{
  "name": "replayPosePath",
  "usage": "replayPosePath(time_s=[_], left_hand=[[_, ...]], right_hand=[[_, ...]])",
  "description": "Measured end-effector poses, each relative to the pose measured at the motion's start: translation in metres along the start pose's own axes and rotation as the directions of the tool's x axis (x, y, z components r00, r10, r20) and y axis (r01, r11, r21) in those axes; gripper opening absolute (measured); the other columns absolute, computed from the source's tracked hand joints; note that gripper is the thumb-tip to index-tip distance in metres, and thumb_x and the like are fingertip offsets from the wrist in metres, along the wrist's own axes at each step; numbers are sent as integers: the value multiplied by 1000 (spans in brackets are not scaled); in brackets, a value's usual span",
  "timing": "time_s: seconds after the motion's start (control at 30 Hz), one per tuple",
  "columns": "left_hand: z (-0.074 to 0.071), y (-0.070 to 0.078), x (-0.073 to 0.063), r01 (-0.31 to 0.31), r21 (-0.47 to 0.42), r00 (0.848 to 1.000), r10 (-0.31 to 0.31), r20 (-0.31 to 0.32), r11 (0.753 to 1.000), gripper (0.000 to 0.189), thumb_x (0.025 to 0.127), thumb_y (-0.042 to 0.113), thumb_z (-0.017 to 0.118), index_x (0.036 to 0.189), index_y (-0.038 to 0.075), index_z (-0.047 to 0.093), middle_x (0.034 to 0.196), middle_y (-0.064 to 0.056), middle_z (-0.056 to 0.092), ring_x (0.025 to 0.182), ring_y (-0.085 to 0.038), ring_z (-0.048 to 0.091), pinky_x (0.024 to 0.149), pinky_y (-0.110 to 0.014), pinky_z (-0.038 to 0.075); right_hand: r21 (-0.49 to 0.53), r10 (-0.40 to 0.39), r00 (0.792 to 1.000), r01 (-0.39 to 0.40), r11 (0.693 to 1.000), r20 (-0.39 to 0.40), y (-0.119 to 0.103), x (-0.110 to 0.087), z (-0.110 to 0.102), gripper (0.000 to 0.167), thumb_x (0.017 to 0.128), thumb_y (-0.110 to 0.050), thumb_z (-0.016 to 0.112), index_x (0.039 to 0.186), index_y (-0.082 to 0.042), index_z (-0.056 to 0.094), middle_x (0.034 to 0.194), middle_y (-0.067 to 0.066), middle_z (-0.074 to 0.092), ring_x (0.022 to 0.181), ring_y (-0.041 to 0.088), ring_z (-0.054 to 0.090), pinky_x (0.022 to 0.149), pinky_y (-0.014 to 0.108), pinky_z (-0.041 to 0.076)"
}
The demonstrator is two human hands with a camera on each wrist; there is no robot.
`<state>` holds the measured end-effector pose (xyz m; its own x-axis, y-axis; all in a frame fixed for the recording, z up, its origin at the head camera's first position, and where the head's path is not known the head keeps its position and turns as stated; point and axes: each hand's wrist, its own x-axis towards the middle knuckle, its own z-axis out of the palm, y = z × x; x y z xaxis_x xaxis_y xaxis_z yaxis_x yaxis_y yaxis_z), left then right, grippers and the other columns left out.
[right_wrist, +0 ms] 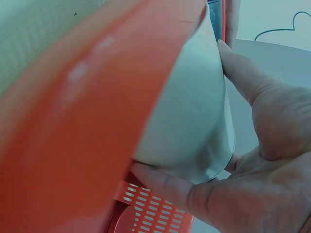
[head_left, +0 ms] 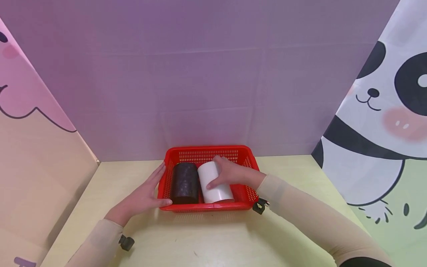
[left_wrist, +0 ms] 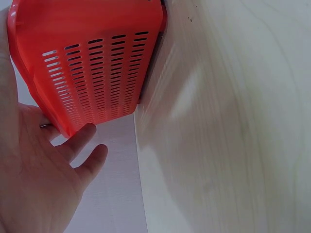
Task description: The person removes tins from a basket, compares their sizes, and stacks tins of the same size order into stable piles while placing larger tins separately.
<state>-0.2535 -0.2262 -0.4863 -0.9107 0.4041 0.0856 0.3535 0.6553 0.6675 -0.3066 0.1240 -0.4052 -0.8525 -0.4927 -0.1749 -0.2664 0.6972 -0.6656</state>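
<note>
Table, pale yellow-green, fills the lower half of the head view, with a purple backdrop behind and cartoon panels at both sides. Centre frame, a red basket sits flat on it near the back edge. Two cylinders lie side by side inside: a black roll in the left half and a white roll just right of it, the two close or touching. The white roll appears to be lying on the basket floor, though the right hand has its fingers wrapped over the top with the thumb on the near side, gripping it; the right wrist view shows thumb and fingers curled round the roll's rounded side, with slotted red floor below. So, judging by this, both rolls are already in the basket and what is left is for that grip to end. The left hand lies flat and open against the basket's left wall, thumb at the near corner, holding nothing; its wrist view shows straight fingers beside the slotted wall.
</note>
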Motion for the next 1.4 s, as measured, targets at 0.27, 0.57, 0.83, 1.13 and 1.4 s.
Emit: replayPosePath(time_s=[0.27, 0.57, 0.83, 1.13, 1.4], left_hand=[[-1, 0, 0, 12, -4, 1000, -12, 2, 1000, 130, 85, 56, 91, 180, 18, 11, 187, -3, 5, 169, -38, 13, 117, -67, 47], [1, 1, 1, 2, -8, 1000, -2, 4, 1000, 129, 86, 57, 90, 180, 18, 11, 187, -3, 5, 169, -38, 12, 120, -67, 44], [1, 2, 1, 1, -3, 1000, -1, 6, 1000, 129, 86, 57, 90, 180, 18, 10, 187, -3, 5, 169, -38, 12, 119, -67, 45], [0, 2, -1, 6, 11, 1000, -6, 8, 1000, 129, 86, 58, 89, 180, 17, 10, 187, -4, 4, 169, -39, 12, 119, -68, 44], [-1, -2, -3, 3, 9, 1000, -3, 2, 1000, 129, 86, 57, 89, 180, 17, 10, 187, -4, 4, 169, -39, 12, 118, -67, 46]], right_hand=[[10, -12, 999, 12, 1000, -42, 1, -3, 3, 84, 77, -33, 103, 140, -13, 51, 126, 5, 61, 115, 25, 62, 79, 36, 67], [-8, -46, 995, 46, 999, -87, 2, -7, 4, 86, 76, -33, 104, 140, -16, 50, 129, 5, 59, 119, 24, 60, 80, 36, 67], [-20, -89, 988, 87, 996, -123, 6, -8, 8, 92, 75, -33, 105, 145, -18, 47, 134, 2, 57, 124, 23, 58, 86, 36, 66], [17, -120, 985, 123, 992, -128, 6, -9, 12, 94, 76, -32, 103, 149, -21, 46, 138, 3, 54, 128, 24, 56, 88, 38, 67], [57, -92, 980, 103, 993, -178, 1, -8, 25, 95, 78, -34, 102, 153, -18, 45, 137, 12, 53, 123, 29, 58, 85, 40, 67]])
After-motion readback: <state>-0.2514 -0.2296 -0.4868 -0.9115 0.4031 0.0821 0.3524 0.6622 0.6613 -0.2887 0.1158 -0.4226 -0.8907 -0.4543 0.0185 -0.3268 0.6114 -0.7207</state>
